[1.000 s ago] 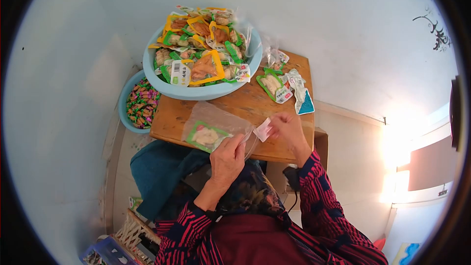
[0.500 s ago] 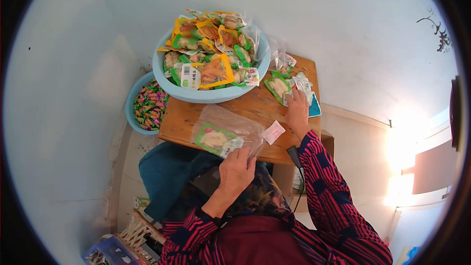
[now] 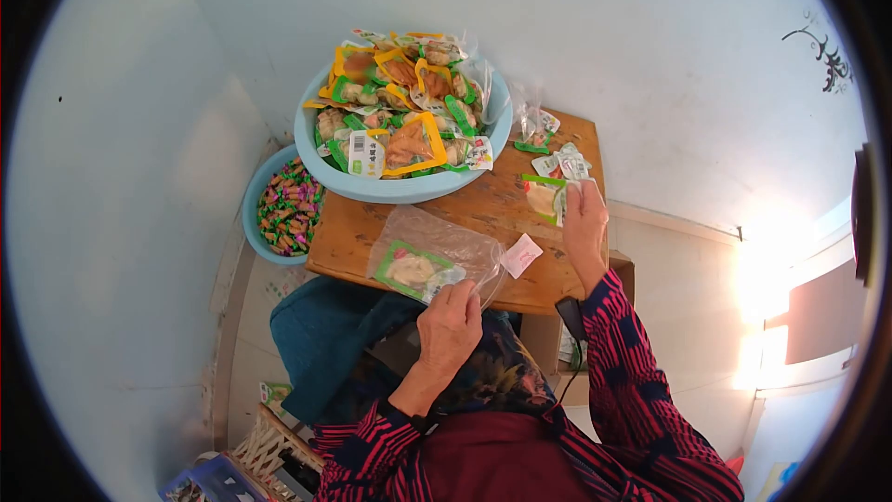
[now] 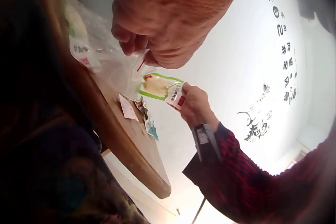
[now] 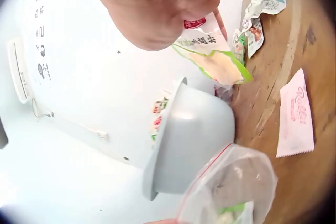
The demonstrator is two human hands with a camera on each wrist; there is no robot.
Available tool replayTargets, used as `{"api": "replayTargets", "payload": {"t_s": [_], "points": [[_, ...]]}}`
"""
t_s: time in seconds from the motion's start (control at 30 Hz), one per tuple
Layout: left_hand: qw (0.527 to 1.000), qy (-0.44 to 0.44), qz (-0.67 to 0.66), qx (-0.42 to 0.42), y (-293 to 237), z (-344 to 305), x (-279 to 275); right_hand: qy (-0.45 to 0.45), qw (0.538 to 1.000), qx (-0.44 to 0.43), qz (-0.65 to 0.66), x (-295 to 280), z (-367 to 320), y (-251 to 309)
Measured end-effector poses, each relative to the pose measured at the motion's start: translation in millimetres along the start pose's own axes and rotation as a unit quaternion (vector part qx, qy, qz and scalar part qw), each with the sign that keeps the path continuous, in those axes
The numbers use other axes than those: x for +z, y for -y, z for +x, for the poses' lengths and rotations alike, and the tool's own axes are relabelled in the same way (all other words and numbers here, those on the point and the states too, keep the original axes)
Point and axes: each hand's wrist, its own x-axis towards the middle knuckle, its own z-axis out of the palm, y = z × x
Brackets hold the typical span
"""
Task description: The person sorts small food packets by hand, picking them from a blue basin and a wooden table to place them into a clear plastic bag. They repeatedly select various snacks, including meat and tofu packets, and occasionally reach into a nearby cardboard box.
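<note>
My left hand point(image 3: 448, 323) pinches the mouth of a clear zip bag point(image 3: 441, 230) near the table's front edge. Inside the bag lies a green-edged vacuum pack of pale meat point(image 3: 409, 267). A second green-edged pack point(image 3: 541, 195) is in my right hand point(image 3: 585, 226), gripped by its white printed end and lifted over the table's right side. The right wrist view shows that pack point(image 5: 218, 65) hanging from the fingers, and the bag's mouth point(image 5: 231, 174) spread apart below. Between the hands, a pink-and-white sachet point(image 3: 521, 256) lies on the wood beside the bag.
A large light-blue basin point(image 3: 372, 188) heaped with green- and yellow-edged packs stands on the back of the wooden table point(image 3: 348, 237). More packets point(image 3: 564, 162) lie at the back right. To the left and lower, another blue basin point(image 3: 253, 214) holds small wrapped pieces. Walls enclose the corner.
The right hand let go of the pink sachet, reached to the packets at the back right and picked up a green-edged pack. The left hand keeps hold of the bag.
</note>
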Motion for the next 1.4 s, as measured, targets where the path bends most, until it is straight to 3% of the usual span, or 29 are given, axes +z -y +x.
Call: {"api": "replayTargets", "payload": {"t_s": [0.13,0.2,0.23,0.3,0.33,0.4,0.7,0.87,0.93,1.17,1.23,1.4], "points": [[1.000,0.002,0.004,0.004,-0.3,1.2,-0.8,0.012,0.994,0.088,0.061,-32.9,-35.8,-8.0],[1.000,0.000,0.001,0.007,-0.1,1.5,-1.5,0.038,0.938,0.195,0.284,-46.4,-61.2,-15.2],[1.000,0.003,-0.001,0.010,-0.1,1.7,-2.3,0.037,0.938,0.195,0.283,-54.3,-71.2,-7.1],[1.000,0.011,-0.005,0.017,-0.1,2.1,-3.4,0.057,0.845,0.294,0.443,-72.7,-90.5,11.4],[1.000,0.012,-0.007,0.013,0.6,2.7,-3.1,0.051,0.846,0.295,0.442,-76.1,-98.8,11.6],[1.000,0.019,-0.010,0.012,1.1,1.8,-1.3,0.100,0.793,0.344,0.493,-81.8,-113.5,11.6],[0.999,0.039,0.010,0.018,-6.4,3.9,-5.8,0.154,0.751,0.336,0.547,-35.1,-136.9,24.4],[0.999,0.007,0.004,0.039,-4.5,3.1,-3.9,0.181,0.726,0.340,0.570,-9.2,-134.2,42.1],[0.999,0.006,-0.002,0.038,-5.6,3.3,-3.1,0.180,0.698,0.362,0.592,-4.4,-127.7,59.7],[0.999,0.018,-0.005,0.047,-4.9,1.2,-1.1,0.204,0.700,0.341,0.593,41.4,-127.4,39.2],[0.999,0.014,-0.007,0.049,-5.5,1.3,-1.3,0.223,0.665,0.342,0.625,47.1,-120.5,45.2],[0.999,0.023,-0.016,0.041,-4.0,-0.5,1.2,0.219,0.661,0.354,0.625,60.3,-112.7,56.2]]}}
